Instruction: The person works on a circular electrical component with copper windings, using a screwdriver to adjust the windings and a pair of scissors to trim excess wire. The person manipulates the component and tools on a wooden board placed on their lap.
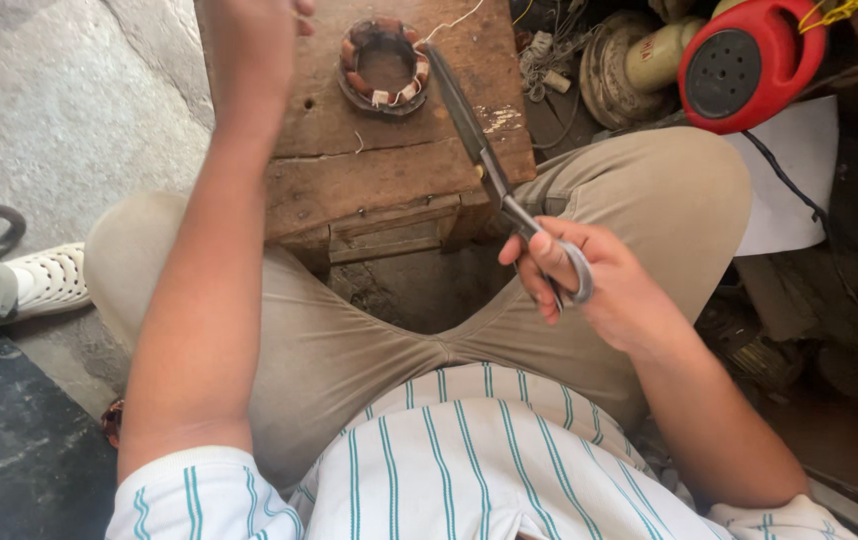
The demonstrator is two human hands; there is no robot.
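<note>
My right hand grips the loops of a pair of grey metal scissors. The closed blades point up and left toward a round motor stator with copper windings on a low wooden block. A thin white thread runs from the stator toward the top edge. My left hand is raised over the block's left end with its fingers out of view at the top; I cannot tell whether it holds anything.
I sit cross-legged in khaki trousers behind the block. A red round device, a cream spool and wires lie at the top right beside white paper. Another person's white shoe rests at the left.
</note>
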